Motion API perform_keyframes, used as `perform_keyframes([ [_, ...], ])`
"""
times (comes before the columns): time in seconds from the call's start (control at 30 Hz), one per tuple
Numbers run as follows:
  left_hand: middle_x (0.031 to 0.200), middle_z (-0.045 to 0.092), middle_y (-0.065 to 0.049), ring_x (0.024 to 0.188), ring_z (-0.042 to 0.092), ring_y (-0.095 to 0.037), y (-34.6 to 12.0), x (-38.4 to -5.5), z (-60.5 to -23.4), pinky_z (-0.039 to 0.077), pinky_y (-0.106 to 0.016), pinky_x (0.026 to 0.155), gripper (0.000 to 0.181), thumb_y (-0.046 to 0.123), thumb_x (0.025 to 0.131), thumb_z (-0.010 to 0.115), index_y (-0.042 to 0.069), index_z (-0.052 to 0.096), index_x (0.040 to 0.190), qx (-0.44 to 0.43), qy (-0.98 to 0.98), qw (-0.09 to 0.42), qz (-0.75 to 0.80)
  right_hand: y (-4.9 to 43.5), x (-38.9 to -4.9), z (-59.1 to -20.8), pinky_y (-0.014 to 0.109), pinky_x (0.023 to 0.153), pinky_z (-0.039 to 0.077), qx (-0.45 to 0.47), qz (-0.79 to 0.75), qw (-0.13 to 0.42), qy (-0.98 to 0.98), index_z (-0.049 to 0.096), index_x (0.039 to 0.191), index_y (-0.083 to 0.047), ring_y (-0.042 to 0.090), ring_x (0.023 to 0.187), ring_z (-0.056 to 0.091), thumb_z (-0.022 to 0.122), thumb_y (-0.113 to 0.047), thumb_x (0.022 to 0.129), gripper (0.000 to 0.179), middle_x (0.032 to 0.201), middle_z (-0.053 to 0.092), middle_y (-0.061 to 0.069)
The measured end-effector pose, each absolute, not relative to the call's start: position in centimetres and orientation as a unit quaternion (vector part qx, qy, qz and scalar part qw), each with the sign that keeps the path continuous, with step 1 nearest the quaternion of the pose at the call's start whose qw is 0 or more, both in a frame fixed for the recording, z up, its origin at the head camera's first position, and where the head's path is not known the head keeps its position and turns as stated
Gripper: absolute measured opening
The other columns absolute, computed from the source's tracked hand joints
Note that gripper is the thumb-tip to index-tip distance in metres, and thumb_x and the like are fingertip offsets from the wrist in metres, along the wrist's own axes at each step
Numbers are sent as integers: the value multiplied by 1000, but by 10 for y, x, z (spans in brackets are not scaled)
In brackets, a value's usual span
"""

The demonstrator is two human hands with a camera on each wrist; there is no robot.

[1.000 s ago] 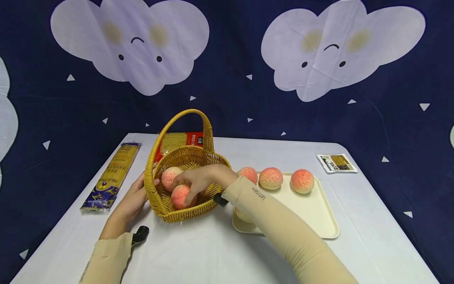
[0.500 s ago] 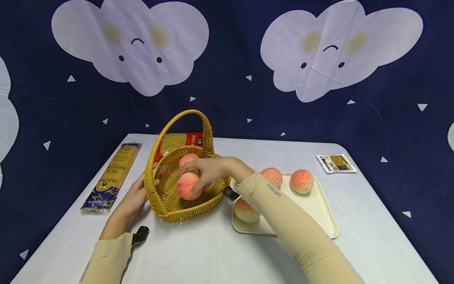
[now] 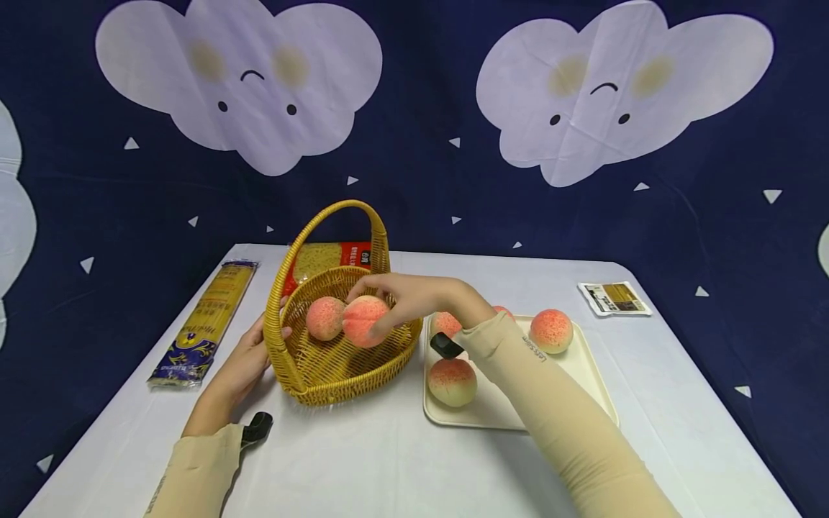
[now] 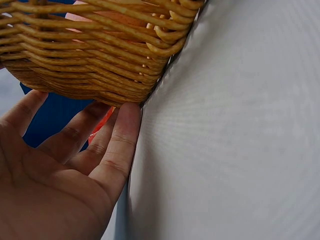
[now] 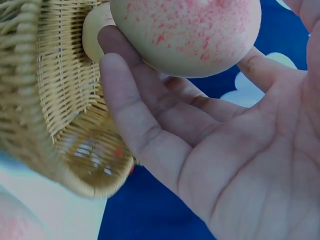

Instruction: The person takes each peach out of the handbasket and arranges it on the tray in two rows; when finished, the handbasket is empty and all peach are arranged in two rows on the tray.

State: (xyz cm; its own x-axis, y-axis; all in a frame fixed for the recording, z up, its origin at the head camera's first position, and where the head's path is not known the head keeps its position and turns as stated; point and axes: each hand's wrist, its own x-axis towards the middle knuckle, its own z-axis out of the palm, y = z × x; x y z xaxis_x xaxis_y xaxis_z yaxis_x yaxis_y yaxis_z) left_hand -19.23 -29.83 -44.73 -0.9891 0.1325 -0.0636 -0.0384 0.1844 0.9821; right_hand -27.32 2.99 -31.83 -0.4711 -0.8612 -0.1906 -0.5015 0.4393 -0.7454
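My right hand (image 3: 414,298) grips a pink-and-cream peach (image 3: 365,321) over the right part of the yellow wicker basket (image 3: 337,392). In the right wrist view, the held peach (image 5: 195,35) rests against curled fingers, with the basket wall (image 5: 65,75) behind. Another peach (image 3: 325,319) lies inside the basket, close to the held one. My left hand (image 3: 246,360) holds the basket's left side, its thumb tip showing by the rim under the tall arched handle. Its fingertips touch the basket's outer weave (image 4: 100,65) low down in the left wrist view.
To the right is a cream tray (image 3: 550,381) with several peaches, one at its front left (image 3: 452,383). A long noodle pack (image 3: 207,316) lies left, a red noodle bag (image 3: 324,259) behind the basket. A small flat packet (image 3: 615,298) sits at the back right.
My right hand has lifted a peach from low in the basket and carried it up and to the right. The other peach in the basket has shifted position. My left hand stays in place.
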Motion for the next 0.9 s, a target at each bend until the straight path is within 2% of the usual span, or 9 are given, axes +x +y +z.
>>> perform_keyframes([
  [0.13,183,0,-11,167,3,-44,-299,-192,-447,16,-73,128,73,30,114,53,33,12,174,31,765,68,640,43,-271,-316,33,95,57,-417,-323,269,806,57,141,-27,19,109,64,85,-31,86,61,132,61,0],
  [0.33,183,0,-10,167,3,-44,-299,-192,-447,16,-72,128,72,30,114,53,34,12,174,33,764,67,640,65,-267,-312,36,94,58,-400,-348,246,811,59,136,-31,21,110,62,87,-29,85,59,130,63,-2],
  [0.5,183,2,-11,167,4,-44,-299,-191,-448,17,-71,129,73,29,114,53,33,12,174,34,767,65,637,85,-264,-313,44,98,57,-388,-367,235,812,58,137,-32,22,111,65,88,-26,85,61,138,61,-4],
  [0.63,183,2,-10,167,6,-44,-298,-191,-448,17,-71,129,73,29,114,53,33,12,174,35,766,67,638,101,-259,-312,43,97,56,-376,-375,231,815,57,137,-31,25,98,72,87,-24,86,60,133,63,2],
  [0.77,183,2,-10,167,5,-44,-298,-191,-447,17,-71,129,72,30,114,52,35,12,174,35,766,67,638,117,-255,-314,41,95,57,-366,-390,233,812,53,138,-24,25,93,75,86,-21,87,60,127,65,9],
  [0.9,183,2,-10,167,5,-43,-298,-191,-447,17,-71,129,72,30,114,52,35,13,174,35,766,66,639,133,-248,-316,39,96,59,-349,-408,236,810,49,138,-19,27,99,76,85,-17,87,63,129,66,13],
])
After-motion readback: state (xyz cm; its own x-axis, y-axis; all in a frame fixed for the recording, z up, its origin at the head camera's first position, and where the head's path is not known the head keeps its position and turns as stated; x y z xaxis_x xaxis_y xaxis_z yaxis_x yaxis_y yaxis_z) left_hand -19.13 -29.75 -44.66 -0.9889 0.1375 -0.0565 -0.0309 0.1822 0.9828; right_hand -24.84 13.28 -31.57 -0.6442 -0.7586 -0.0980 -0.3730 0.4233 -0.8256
